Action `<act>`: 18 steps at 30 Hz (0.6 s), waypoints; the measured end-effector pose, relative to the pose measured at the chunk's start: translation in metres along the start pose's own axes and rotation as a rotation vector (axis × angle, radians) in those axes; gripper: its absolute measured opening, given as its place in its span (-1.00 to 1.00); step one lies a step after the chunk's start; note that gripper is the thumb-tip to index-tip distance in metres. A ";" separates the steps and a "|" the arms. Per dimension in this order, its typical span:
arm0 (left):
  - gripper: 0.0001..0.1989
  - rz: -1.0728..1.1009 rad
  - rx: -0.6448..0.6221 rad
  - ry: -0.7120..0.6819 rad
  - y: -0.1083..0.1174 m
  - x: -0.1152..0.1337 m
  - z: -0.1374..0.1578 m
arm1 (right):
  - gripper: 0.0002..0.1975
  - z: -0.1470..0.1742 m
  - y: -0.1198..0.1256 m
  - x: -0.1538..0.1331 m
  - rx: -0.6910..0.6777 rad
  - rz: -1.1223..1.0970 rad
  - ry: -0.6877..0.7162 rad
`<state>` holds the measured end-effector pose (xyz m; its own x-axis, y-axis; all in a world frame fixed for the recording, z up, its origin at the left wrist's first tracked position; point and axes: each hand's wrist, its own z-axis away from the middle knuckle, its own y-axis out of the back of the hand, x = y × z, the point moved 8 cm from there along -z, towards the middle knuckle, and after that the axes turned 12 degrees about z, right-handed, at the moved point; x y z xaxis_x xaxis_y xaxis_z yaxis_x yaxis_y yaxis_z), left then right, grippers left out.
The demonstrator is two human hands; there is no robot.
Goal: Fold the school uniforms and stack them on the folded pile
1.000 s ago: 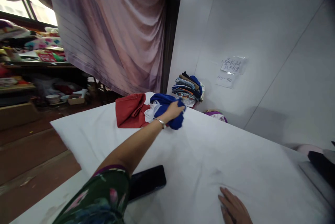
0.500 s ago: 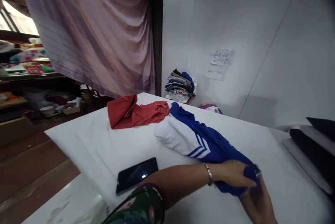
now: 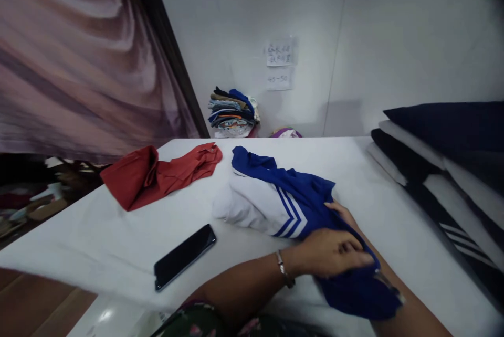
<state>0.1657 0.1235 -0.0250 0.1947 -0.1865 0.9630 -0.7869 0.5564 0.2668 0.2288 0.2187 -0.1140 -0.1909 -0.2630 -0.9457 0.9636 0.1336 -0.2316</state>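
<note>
A blue-and-white garment (image 3: 311,195) with chevron stripes lies bunched across the middle of the white table; its exact kind is unclear. My left hand (image 3: 331,254), with a silver bracelet at the wrist, is on the near blue part, its fingers curled and closed on the cloth. My right hand (image 3: 342,213) reaches in from the lower right and grips the blue fabric along its right edge; part of this hand and forearm is behind the cloth. Below them, a blue end of the garment hangs over my right forearm.
A red garment (image 3: 165,177) lies at the left of the table (image 3: 129,242), and a black phone (image 3: 185,257) nearer to me. Folded clothes (image 3: 232,111) are stacked by the wall. Dark and grey garments (image 3: 444,169) are piled at the right. A curtain (image 3: 79,53) hangs at the left.
My view has swung to the right. My right hand has moved farther up along the garment, and the blue end now drapes over my right forearm. My left hand stays on the blue cloth.
</note>
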 end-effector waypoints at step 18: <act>-0.80 -1.001 0.288 0.246 0.104 -0.056 0.053 | -0.90 -0.001 0.094 -0.011 0.591 -0.545 0.136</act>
<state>0.0414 0.1487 -0.0536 0.9159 -0.2656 0.3011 -0.3062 0.0229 0.9517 0.3212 0.2352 -0.1252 -0.6460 -0.0224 -0.7630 0.6612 -0.5159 -0.5447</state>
